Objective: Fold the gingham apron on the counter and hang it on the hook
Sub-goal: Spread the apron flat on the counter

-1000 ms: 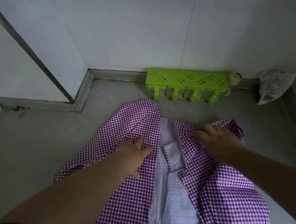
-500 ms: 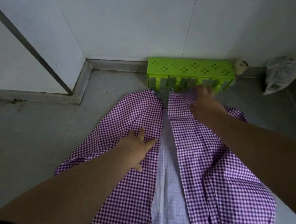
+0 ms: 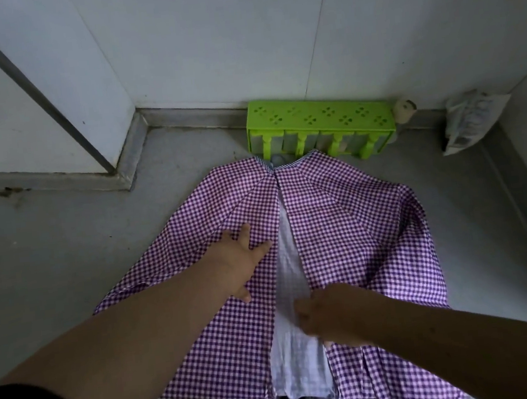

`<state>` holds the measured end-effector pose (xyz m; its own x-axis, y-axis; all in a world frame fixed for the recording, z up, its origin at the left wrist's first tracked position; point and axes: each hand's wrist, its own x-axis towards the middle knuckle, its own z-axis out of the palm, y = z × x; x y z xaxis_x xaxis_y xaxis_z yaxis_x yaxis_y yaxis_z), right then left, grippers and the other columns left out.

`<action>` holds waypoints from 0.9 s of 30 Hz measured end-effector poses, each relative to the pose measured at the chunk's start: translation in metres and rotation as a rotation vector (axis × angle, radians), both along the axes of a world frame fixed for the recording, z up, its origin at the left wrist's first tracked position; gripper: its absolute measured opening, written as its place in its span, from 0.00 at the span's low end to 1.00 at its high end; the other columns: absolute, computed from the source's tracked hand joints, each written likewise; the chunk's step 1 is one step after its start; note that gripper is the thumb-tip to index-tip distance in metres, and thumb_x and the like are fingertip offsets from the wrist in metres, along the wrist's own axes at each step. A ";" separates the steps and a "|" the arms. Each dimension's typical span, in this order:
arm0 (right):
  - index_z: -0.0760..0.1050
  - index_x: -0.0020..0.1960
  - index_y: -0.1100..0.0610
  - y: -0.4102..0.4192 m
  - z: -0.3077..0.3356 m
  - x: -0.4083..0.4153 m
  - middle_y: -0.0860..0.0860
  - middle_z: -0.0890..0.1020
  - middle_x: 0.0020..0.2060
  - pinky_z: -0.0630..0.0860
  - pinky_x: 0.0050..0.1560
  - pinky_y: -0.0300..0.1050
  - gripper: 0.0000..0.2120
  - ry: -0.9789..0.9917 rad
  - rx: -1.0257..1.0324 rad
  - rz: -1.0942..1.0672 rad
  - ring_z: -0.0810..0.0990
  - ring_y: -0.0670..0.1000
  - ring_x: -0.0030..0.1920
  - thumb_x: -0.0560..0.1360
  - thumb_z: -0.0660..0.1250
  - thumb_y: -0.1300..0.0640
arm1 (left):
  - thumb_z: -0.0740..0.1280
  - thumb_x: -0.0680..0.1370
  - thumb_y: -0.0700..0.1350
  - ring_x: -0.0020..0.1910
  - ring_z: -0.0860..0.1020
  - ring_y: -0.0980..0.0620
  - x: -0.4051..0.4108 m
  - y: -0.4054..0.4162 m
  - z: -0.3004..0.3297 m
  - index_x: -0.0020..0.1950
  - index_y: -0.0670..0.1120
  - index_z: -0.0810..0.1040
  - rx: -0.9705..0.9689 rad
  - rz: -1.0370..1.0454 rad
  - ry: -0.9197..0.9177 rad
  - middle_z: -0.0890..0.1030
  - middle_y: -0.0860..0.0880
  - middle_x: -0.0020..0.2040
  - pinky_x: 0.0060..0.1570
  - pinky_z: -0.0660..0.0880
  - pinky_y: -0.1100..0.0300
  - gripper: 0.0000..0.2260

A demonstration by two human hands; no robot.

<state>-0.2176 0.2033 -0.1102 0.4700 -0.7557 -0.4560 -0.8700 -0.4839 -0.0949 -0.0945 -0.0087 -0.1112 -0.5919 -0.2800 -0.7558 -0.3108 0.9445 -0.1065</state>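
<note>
Your left hand [image 3: 236, 264] presses flat on the apron [image 3: 333, 224] spread on the bench [image 3: 49, 247]. Your right hand [image 3: 329, 316], fingers curled, touches its inner edge; whether it grips, I cannot tell.

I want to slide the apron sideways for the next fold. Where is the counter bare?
Bare counter lies left of the gingham apron, up to the wall corner. A narrower strip runs right of it, toward the crumpled bag. Behind is crowded: the green rack nearly touches the apron's top edge.

Left hand [image 3: 241, 261] flat, fingers spread, pressing down; right hand [image 3: 328, 314] low beside it, fingers bent, blurred, grip unclear.
</note>
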 end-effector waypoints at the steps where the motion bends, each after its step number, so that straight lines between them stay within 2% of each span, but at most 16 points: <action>1: 0.79 0.61 0.57 0.001 -0.001 0.000 0.54 0.78 0.60 0.83 0.43 0.53 0.12 -0.007 0.011 -0.001 0.83 0.58 0.51 0.78 0.67 0.57 | 0.77 0.73 0.63 0.82 0.49 0.27 0.000 0.000 0.000 0.84 0.60 0.37 -0.002 -0.001 0.005 0.33 0.38 0.84 0.78 0.62 0.33 0.56; 3: 0.80 0.57 0.57 0.000 0.003 0.000 0.53 0.80 0.56 0.82 0.42 0.52 0.10 -0.069 -0.002 -0.038 0.84 0.58 0.49 0.76 0.69 0.58 | 0.77 0.72 0.64 0.82 0.50 0.27 0.000 0.001 0.001 0.84 0.60 0.38 -0.010 -0.008 0.020 0.34 0.38 0.84 0.77 0.63 0.33 0.56; 6: 0.80 0.53 0.52 -0.010 0.012 0.006 0.47 0.83 0.52 0.82 0.46 0.49 0.08 -0.228 -0.120 -0.126 0.83 0.52 0.51 0.79 0.66 0.50 | 0.77 0.72 0.65 0.82 0.49 0.27 -0.001 0.000 0.002 0.84 0.61 0.38 0.000 0.013 0.014 0.34 0.39 0.84 0.76 0.63 0.31 0.56; 8: 0.79 0.52 0.49 -0.016 0.014 0.016 0.44 0.81 0.51 0.79 0.48 0.46 0.11 -0.305 -0.173 -0.185 0.79 0.47 0.53 0.80 0.61 0.45 | 0.77 0.72 0.63 0.82 0.47 0.28 -0.002 0.001 0.004 0.84 0.62 0.37 0.020 0.042 0.003 0.33 0.40 0.84 0.76 0.62 0.31 0.56; 10: 0.77 0.51 0.48 -0.019 0.011 0.028 0.46 0.77 0.54 0.77 0.48 0.47 0.11 -0.330 -0.180 -0.243 0.75 0.47 0.54 0.79 0.62 0.43 | 0.77 0.73 0.62 0.82 0.46 0.27 -0.003 0.002 0.005 0.84 0.62 0.38 0.030 0.045 0.006 0.33 0.40 0.84 0.77 0.61 0.30 0.55; 12: 0.75 0.57 0.48 -0.023 0.005 0.035 0.50 0.73 0.65 0.81 0.49 0.52 0.14 -0.287 -0.178 -0.403 0.75 0.51 0.60 0.76 0.65 0.42 | 0.77 0.73 0.62 0.82 0.47 0.27 -0.001 0.001 0.004 0.84 0.61 0.39 0.026 0.025 0.039 0.34 0.40 0.85 0.77 0.61 0.31 0.54; 15: 0.66 0.71 0.47 -0.037 0.003 0.042 0.56 0.56 0.80 0.80 0.58 0.59 0.30 -0.164 -0.099 -0.734 0.67 0.59 0.74 0.73 0.71 0.44 | 0.76 0.72 0.64 0.83 0.49 0.30 0.007 -0.002 -0.001 0.85 0.59 0.40 0.038 0.025 0.102 0.36 0.42 0.85 0.77 0.62 0.33 0.55; 17: 0.55 0.79 0.45 -0.047 0.002 0.047 0.58 0.49 0.82 0.74 0.67 0.62 0.40 -0.062 0.006 -0.798 0.57 0.60 0.79 0.74 0.71 0.41 | 0.75 0.73 0.65 0.84 0.50 0.35 0.016 -0.008 -0.003 0.85 0.56 0.40 0.079 0.045 0.176 0.40 0.44 0.86 0.79 0.61 0.36 0.55; 20: 0.49 0.83 0.44 -0.058 0.002 0.055 0.58 0.46 0.83 0.69 0.70 0.64 0.36 -0.013 0.076 -0.841 0.49 0.61 0.81 0.81 0.64 0.45 | 0.73 0.76 0.64 0.84 0.56 0.44 0.038 -0.027 0.005 0.86 0.51 0.45 0.115 0.056 0.337 0.51 0.47 0.87 0.81 0.60 0.43 0.50; 23: 0.48 0.83 0.43 -0.060 0.001 0.056 0.58 0.46 0.83 0.71 0.69 0.65 0.38 -0.004 0.102 -0.849 0.50 0.61 0.81 0.80 0.66 0.46 | 0.71 0.76 0.66 0.82 0.58 0.46 0.070 -0.051 0.012 0.86 0.50 0.51 0.007 0.048 0.431 0.56 0.47 0.85 0.81 0.58 0.47 0.46; 25: 0.48 0.82 0.42 -0.061 0.002 0.053 0.57 0.46 0.83 0.72 0.69 0.65 0.42 0.001 0.116 -0.842 0.51 0.61 0.81 0.78 0.69 0.42 | 0.73 0.73 0.66 0.83 0.56 0.44 0.094 -0.067 0.017 0.86 0.52 0.50 -0.042 0.185 0.408 0.53 0.47 0.86 0.81 0.57 0.45 0.50; 27: 0.48 0.82 0.41 -0.062 0.001 0.052 0.56 0.46 0.83 0.73 0.68 0.64 0.45 0.018 0.113 -0.836 0.53 0.61 0.80 0.75 0.71 0.40 | 0.76 0.70 0.66 0.83 0.57 0.41 0.121 -0.082 0.020 0.86 0.52 0.46 -0.068 0.354 0.330 0.52 0.44 0.85 0.80 0.59 0.42 0.55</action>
<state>-0.1654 0.1417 -0.1090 -0.2317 -0.8010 -0.5520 -0.9393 0.3318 -0.0871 0.0269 -0.0908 -0.0910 -0.6567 -0.5492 -0.5169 -0.6389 0.7692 -0.0056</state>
